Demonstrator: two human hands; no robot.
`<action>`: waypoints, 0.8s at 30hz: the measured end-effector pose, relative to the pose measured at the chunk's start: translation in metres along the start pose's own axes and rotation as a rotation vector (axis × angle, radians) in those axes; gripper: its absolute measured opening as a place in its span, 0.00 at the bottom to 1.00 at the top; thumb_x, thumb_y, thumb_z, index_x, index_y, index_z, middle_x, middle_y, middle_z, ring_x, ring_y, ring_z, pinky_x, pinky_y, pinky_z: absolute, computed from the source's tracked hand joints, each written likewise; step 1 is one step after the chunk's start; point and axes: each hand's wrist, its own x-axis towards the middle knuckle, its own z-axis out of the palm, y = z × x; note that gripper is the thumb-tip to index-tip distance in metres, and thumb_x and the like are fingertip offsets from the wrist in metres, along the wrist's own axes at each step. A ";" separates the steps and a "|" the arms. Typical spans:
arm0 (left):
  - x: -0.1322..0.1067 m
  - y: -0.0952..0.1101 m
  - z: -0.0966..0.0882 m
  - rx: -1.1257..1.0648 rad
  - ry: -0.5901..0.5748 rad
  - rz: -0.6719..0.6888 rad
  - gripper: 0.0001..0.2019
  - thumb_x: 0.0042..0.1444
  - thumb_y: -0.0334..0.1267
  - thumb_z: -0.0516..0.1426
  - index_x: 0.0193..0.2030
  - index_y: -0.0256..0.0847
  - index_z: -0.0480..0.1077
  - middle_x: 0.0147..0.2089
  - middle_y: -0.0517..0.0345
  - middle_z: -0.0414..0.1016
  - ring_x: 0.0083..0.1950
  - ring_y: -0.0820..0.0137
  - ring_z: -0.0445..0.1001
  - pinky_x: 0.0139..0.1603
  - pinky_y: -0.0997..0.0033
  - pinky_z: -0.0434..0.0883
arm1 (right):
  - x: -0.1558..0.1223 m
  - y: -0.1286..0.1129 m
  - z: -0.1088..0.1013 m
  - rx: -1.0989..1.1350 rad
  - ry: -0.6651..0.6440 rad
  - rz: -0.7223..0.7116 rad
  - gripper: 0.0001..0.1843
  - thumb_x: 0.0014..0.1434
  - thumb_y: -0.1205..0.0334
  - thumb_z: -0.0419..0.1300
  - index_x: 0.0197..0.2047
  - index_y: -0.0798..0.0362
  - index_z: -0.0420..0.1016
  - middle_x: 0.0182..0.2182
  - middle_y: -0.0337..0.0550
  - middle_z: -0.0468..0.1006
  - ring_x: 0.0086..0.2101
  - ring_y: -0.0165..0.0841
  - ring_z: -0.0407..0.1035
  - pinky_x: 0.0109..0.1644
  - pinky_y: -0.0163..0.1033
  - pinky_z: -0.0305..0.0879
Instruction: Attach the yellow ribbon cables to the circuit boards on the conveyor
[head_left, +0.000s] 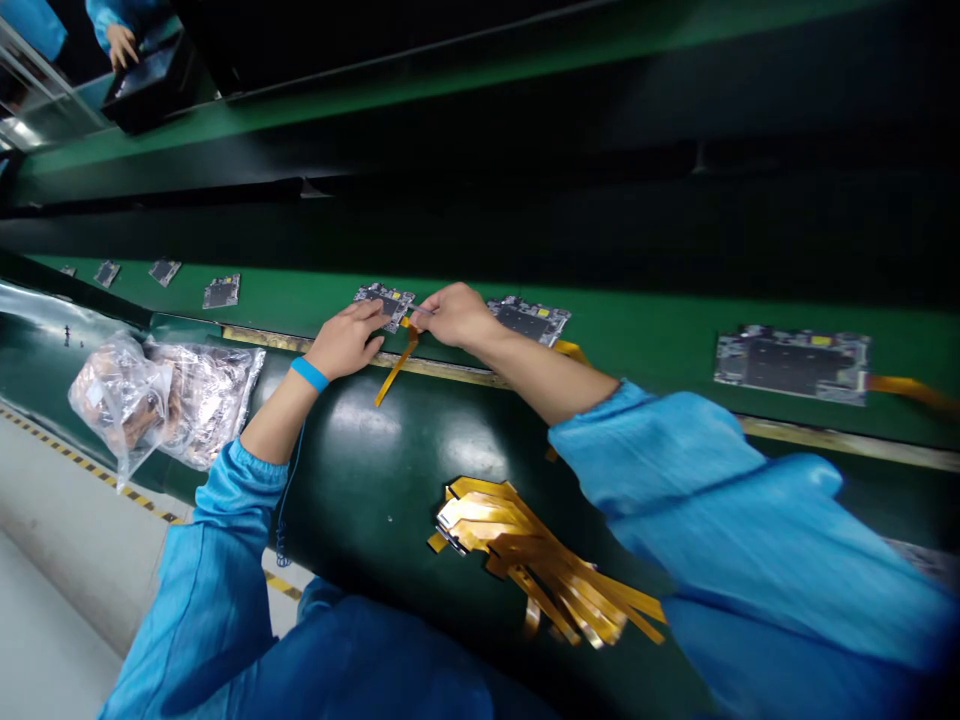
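A small grey circuit board point(382, 299) lies on the green conveyor belt point(645, 340) in front of me. My left hand point(346, 340) rests beside it with curled fingers touching its near edge. My right hand point(454, 314) pinches the top end of an orange flex cable point(395, 369) against the board. The cable hangs down over the belt's edge. A blue wrist strap point(310, 374) circles my left wrist. Both arms wear blue sleeves.
More circuit boards lie along the belt: one point(529, 318) behind my right wrist, a large one point(791, 364) at right, several small ones point(221, 291) at left. A pile of orange flex cables point(525, 555) sits near me. Plastic bags point(161, 395) lie left. Another person's hand point(120, 43) shows top left.
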 end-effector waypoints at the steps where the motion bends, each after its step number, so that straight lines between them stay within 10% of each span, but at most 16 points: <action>1: -0.001 0.000 0.001 0.002 -0.004 0.009 0.24 0.72 0.34 0.57 0.73 0.37 0.75 0.79 0.42 0.69 0.81 0.52 0.68 0.83 0.47 0.66 | -0.001 0.000 -0.001 -0.007 -0.003 -0.002 0.07 0.65 0.63 0.70 0.33 0.52 0.87 0.32 0.42 0.86 0.34 0.34 0.76 0.40 0.37 0.69; 24: 0.001 0.027 0.001 0.181 -0.107 0.061 0.28 0.77 0.47 0.57 0.80 0.47 0.67 0.85 0.37 0.58 0.84 0.45 0.59 0.81 0.37 0.63 | -0.023 0.009 -0.015 -0.319 0.086 -0.183 0.16 0.74 0.57 0.58 0.53 0.45 0.87 0.54 0.49 0.88 0.52 0.48 0.80 0.52 0.46 0.72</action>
